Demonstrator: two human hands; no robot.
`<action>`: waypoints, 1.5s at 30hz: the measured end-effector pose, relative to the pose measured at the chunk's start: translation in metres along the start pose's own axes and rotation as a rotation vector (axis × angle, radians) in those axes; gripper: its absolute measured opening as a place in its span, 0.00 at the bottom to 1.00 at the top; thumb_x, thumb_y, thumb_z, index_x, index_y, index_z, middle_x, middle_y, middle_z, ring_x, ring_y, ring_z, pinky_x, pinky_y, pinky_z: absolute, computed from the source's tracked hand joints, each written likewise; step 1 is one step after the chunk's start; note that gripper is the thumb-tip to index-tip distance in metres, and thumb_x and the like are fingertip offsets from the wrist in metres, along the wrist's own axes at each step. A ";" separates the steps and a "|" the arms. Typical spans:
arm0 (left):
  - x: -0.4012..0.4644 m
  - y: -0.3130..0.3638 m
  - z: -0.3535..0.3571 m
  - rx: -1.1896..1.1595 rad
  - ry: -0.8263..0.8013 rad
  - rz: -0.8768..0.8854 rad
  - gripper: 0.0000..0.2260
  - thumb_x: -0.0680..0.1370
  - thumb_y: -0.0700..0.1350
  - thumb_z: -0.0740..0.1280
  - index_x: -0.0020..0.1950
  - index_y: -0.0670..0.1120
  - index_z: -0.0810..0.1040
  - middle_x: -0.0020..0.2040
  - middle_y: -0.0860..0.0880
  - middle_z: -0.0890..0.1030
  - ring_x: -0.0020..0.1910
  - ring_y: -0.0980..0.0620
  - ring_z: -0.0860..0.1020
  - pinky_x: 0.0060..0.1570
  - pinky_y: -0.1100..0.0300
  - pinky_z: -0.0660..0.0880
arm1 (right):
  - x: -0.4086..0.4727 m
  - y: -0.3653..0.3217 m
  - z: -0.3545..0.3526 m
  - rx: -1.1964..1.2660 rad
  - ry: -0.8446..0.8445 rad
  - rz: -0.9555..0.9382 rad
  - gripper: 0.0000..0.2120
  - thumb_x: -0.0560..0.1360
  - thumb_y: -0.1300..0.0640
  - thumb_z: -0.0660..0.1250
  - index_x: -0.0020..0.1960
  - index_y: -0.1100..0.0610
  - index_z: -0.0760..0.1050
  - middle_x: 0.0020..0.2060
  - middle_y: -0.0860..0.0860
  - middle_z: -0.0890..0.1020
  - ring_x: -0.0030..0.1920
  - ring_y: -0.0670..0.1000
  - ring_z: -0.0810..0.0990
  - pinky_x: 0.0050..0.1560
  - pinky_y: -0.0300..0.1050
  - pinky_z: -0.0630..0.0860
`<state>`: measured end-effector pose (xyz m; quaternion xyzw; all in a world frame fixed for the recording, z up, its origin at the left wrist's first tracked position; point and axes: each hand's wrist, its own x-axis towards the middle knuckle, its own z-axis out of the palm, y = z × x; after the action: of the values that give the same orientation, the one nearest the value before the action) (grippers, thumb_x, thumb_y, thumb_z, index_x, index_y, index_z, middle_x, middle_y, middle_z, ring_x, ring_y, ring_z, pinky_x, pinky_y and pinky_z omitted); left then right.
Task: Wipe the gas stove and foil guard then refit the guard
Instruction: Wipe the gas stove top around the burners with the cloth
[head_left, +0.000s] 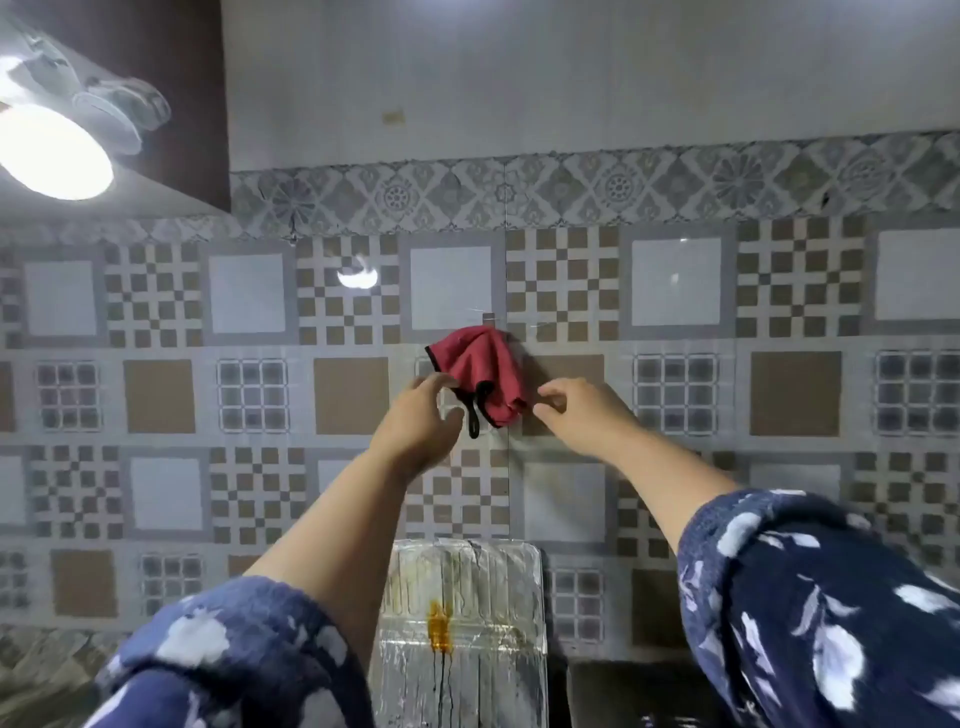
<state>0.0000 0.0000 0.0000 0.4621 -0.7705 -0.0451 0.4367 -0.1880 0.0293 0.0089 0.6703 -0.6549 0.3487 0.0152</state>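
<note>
A red cloth (480, 366) with black edging hangs bunched from a small hook (487, 317) on the tiled wall. My left hand (423, 421) reaches up to its lower left, fingertips at the cloth's edge beside its black loop (472, 421). My right hand (576, 410) is raised at the cloth's lower right, fingers apart, just short of the fabric. Whether either hand grips the cloth is unclear. Below, the foil guard (467, 623) stands against the wall, streaked with an orange stain and dark drips. The stove is out of view.
Patterned wall tiles (675, 286) fill the view. A lit lamp (47, 150) hangs under a dark cabinet (171, 78) at the upper left. My blue flower-print sleeves (831, 597) cover the lower corners. A dark counter edge (623, 686) shows at the bottom right.
</note>
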 end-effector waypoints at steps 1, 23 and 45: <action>0.010 -0.002 0.000 -0.013 0.033 0.008 0.18 0.79 0.45 0.61 0.69 0.50 0.68 0.70 0.47 0.68 0.55 0.50 0.74 0.54 0.59 0.69 | 0.011 -0.003 0.003 0.028 0.047 -0.006 0.20 0.79 0.48 0.61 0.69 0.51 0.69 0.66 0.51 0.75 0.63 0.54 0.75 0.62 0.48 0.71; 0.085 -0.002 0.024 -0.334 0.292 0.063 0.16 0.79 0.37 0.61 0.61 0.52 0.79 0.43 0.47 0.82 0.37 0.53 0.82 0.41 0.59 0.82 | 0.073 -0.008 -0.007 0.328 0.436 -0.140 0.20 0.78 0.68 0.57 0.61 0.51 0.79 0.61 0.50 0.80 0.64 0.51 0.76 0.61 0.34 0.68; -0.305 0.117 0.051 -0.178 -0.063 -0.107 0.16 0.76 0.39 0.68 0.61 0.52 0.79 0.53 0.48 0.81 0.46 0.51 0.80 0.47 0.61 0.76 | -0.289 0.094 -0.042 0.377 -0.062 0.133 0.21 0.72 0.71 0.60 0.56 0.52 0.82 0.55 0.51 0.83 0.59 0.51 0.79 0.62 0.45 0.74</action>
<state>-0.0562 0.2788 -0.1686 0.4605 -0.7509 -0.1511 0.4486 -0.2613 0.2869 -0.1410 0.6270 -0.6210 0.4446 -0.1537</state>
